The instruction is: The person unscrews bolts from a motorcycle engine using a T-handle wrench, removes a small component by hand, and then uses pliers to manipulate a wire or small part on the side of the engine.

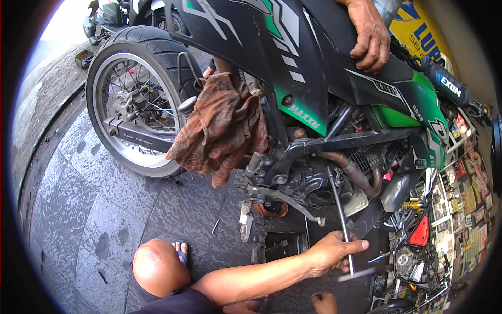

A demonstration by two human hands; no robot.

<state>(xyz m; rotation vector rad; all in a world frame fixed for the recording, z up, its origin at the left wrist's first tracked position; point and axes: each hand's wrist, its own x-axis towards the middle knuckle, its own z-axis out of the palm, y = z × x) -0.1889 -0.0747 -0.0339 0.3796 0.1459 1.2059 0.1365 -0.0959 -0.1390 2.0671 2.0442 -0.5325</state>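
Starting far left, on a spoked wheel (128,107), silver-rimmed and black-tyred, standing on dark grey tiles (68,209). Coming nearer, to a bare knee (159,267) and, just right of it, a foot (181,251) in a blue-strapped flip-flop. Moving right, past a thin bent metal rod (215,226) lying alone on the floor. Beyond that, a crumpled reddish-brown rag (225,120), draped against the machine just right of the wheel. Into the middle now: a black-and-green motorcycle (308,104), leading down to an exposed engine (314,183), with a curved exhaust pipe (349,170) to the right. Nearer, below the engine, a black tray (285,245).

And here, near and right of centre: gripping a long T-handle wrench (339,209) in the left hand (334,254), fingers curled firmly round the shaft just beyond the crossbar, thumb pointing right. Sloping away to the engine, tip against the dark casing in this view; impossible to tell whether seated. Cannot tell about the right hand either: only a cut-off patch of skin (324,302) at the near edge. Farther off, another person's hand (371,44), resting on the seat with fingers bent. Finishing right, among jumbled parts: a gold spring (412,205), then a red part (420,232).
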